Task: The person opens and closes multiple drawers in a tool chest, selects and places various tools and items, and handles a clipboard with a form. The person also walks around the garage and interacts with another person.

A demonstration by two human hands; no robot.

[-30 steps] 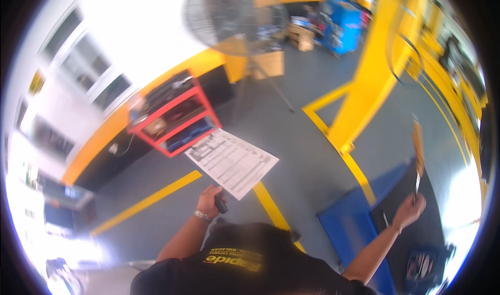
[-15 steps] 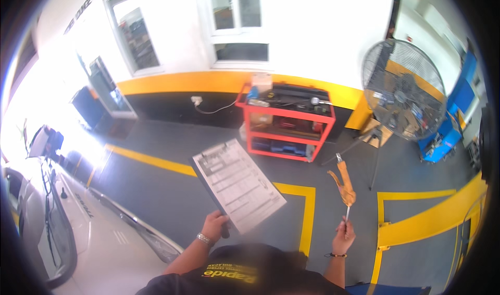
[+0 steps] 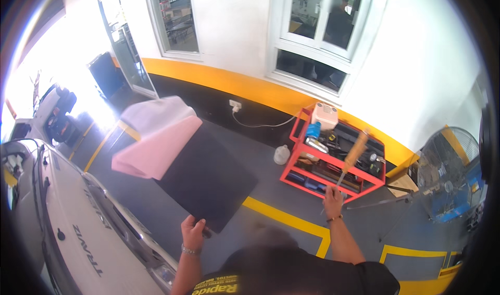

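My left hand point(image 3: 194, 233) is closed on the near corner of a dark clipboard point(image 3: 208, 178). Loose sheets have lifted at its far end: a pink sheet point(image 3: 156, 149) folded over and a white sheet point(image 3: 156, 115) behind it. My right hand point(image 3: 333, 200), raised on the right, is closed around the lower end of a thin metal rod with an orange-tan upper part point(image 3: 355, 152). That upper part is blurred, so I cannot tell the tool's kind. In this view it overlaps the red tool cart point(image 3: 297, 159).
The cart holds a pale box point(image 3: 325, 115), a blue item and several tools. A whitish jug point(image 3: 282, 155) stands beside it. A white vehicle point(image 3: 67, 217) fills the left side. At the right are a large fan point(image 3: 448, 159) and its stand. A cable runs from a wall socket point(image 3: 235, 105).
The view has swung right and closer to the cart. The clipboard's printed white sheet has flown up, baring pink paper and the dark board. My right hand has risen with the rod.
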